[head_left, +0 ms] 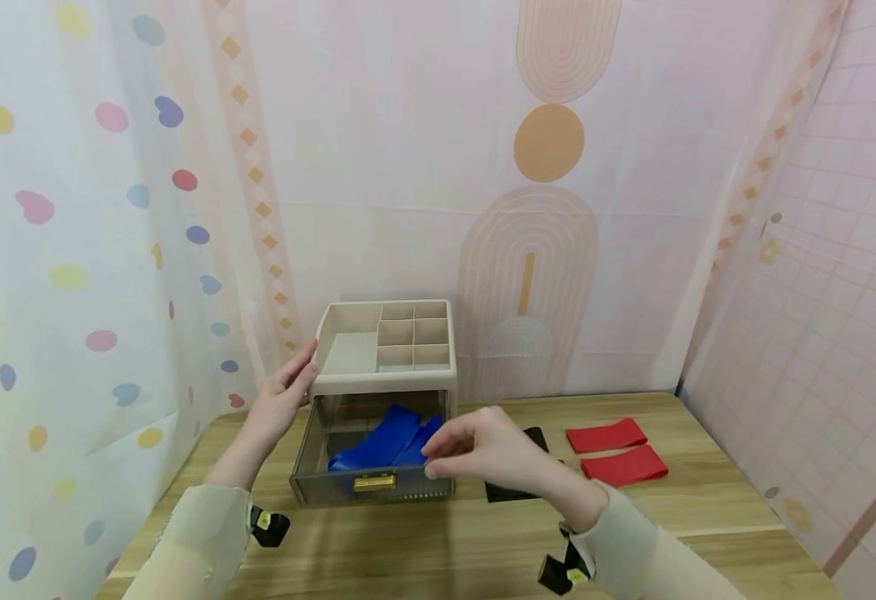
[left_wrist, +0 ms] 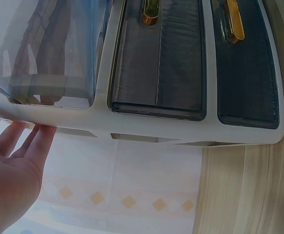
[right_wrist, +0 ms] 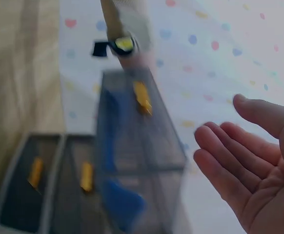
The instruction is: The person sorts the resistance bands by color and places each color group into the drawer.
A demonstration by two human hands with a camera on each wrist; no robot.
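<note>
**Open drawer with blue bands, both hands loose**

The smoky plastic drawer (head_left: 372, 467) stood pulled out at the top of the beige organizer (head_left: 385, 346), near the table's left side. It looked light, stiff and smooth; the gold handle (head_left: 374, 482) seemed the best grip. Inside lay soft blue bands (head_left: 388, 442), their number unclear. The left hand (head_left: 282, 398) touched the organizer's left side with straight fingers. The right hand (head_left: 483, 454) hovered relaxed just before the drawer, holding nothing. Two red bands (head_left: 616, 451) lay at right.

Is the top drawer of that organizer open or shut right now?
Open. The top drawer is pulled out well past the organizer, with blue bands visible inside. The two lower drawers sit flush, shut.
</note>
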